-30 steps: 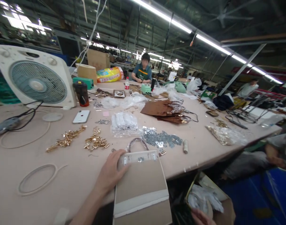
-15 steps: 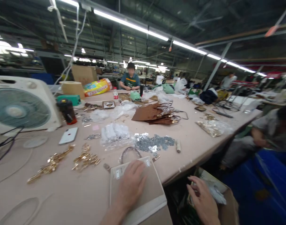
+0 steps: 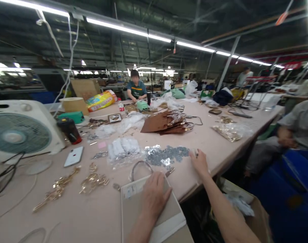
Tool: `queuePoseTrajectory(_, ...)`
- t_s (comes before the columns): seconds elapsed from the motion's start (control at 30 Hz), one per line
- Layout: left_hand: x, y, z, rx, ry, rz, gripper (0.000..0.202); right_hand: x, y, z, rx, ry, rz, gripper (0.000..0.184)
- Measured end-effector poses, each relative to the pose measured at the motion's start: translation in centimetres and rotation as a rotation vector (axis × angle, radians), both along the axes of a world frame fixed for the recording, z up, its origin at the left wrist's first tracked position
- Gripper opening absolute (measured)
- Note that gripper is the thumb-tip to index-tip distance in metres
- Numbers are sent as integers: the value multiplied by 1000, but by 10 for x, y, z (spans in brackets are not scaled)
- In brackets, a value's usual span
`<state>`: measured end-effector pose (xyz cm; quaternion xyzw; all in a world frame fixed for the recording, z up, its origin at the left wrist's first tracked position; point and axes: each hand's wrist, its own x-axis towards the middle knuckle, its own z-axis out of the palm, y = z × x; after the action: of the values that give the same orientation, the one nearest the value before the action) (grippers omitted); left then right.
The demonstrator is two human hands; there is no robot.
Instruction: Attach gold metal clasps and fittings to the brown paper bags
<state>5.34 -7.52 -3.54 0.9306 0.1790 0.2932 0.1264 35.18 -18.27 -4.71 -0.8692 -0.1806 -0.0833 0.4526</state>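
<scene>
Pressing a beige bag down, other hand out by the silver fittings

Left hand [image 3: 154, 195] lies palm down on the beige bag [image 3: 133, 219], fingers flat and slightly spread, holding nothing, only bearing on its face. The bag rests at the near table edge, under the palm and partly overhanging; its curved handle [image 3: 137, 166] lies just beyond the fingertips.

Right hand [image 3: 199, 163] is stretched onto the table [image 3: 219, 148], back upward, fingers extended. A small dark item shows at its fingertips, but whether the fingers grip it cannot be told. Just left of those fingertips spreads a heap of silver metal pieces [image 3: 169, 153]; further left sits a clear packet of white parts [image 3: 123, 147]. Gold fittings [image 3: 93, 180] lie left of the left hand. A cardboard box [image 3: 256, 211] stands below the right forearm.
</scene>
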Motion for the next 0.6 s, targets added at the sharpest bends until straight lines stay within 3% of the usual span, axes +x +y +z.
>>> queuePoseTrajectory(0.17,-4,-3,13,-46,7,104,44,21,22,-10,-61,30,-6,71)
queuePoseTrajectory(0.3,-10,5,14,-123,58,30,48,26,21,-14,17,78,-20,61)
queuePoseTrajectory(0.43,-16,16,6,-120,45,-73,42,27,15,-13,240,136,-51,59)
queuePoseTrajectory(0.6,-14,18,-3,-79,-20,-141,33,17,11,-4,663,253,-79,66)
